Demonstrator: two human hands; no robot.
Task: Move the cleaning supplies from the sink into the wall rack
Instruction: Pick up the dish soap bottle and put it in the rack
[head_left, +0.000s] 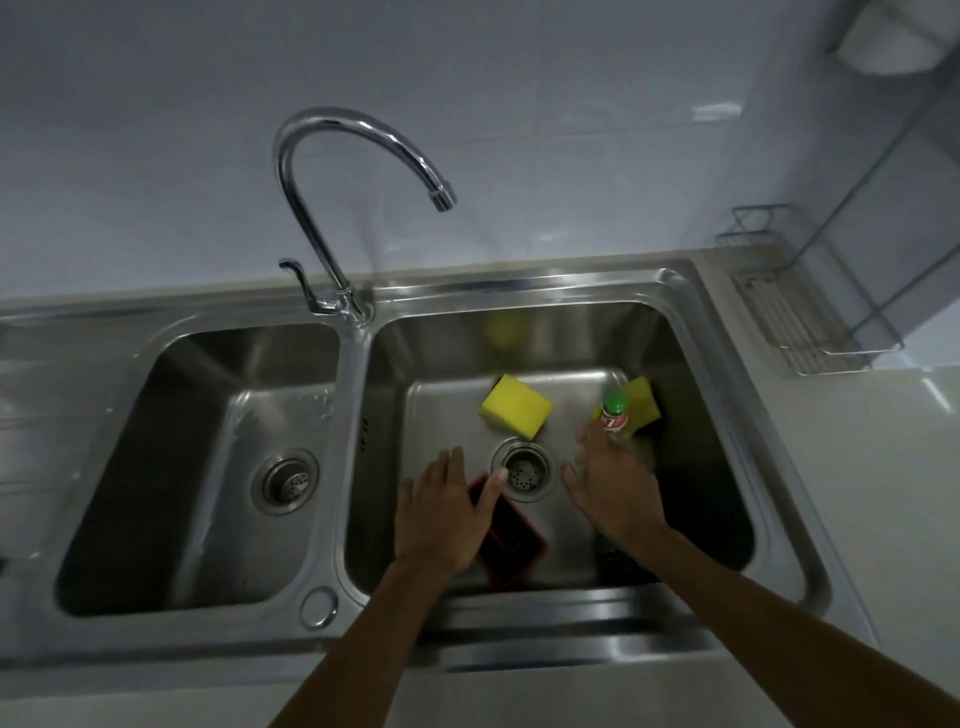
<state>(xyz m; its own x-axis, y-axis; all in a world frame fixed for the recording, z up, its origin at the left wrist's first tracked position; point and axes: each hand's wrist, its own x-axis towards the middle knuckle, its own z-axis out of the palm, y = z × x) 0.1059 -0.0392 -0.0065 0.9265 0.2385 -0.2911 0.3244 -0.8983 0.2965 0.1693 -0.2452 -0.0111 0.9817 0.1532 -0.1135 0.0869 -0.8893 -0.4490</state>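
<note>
**Both hands in right basin, nothing yet lifted**

We found the left hand (447, 512) nearest the camera, fingers spread, lying over a dark red tray (511, 540) on the basin floor; we could not tell whether it touched the tray, and it gripped nothing. The right hand (615, 491) was likewise spread and empty, fingertips just beside a small bottle with a green cap (615, 413). The drain (523, 470) sat between the two hands.

Beyond the drain we noted a yellow sponge (515, 404) lying flat, and a second yellow sponge (642, 400) propped against the right wall behind the bottle. All four items remained inside the sink (524, 291). The faucet (332, 171) stood over the divider. The wall rack (810, 317) hung to the far right, apparently holding nothing.

In our judgement the step in hand was seizing the bottle. We advised closing around its body below the cap, keeping it upright, and carrying it clear of the basin rim before turning right. The tray would want a grip on its raised edge.
</note>
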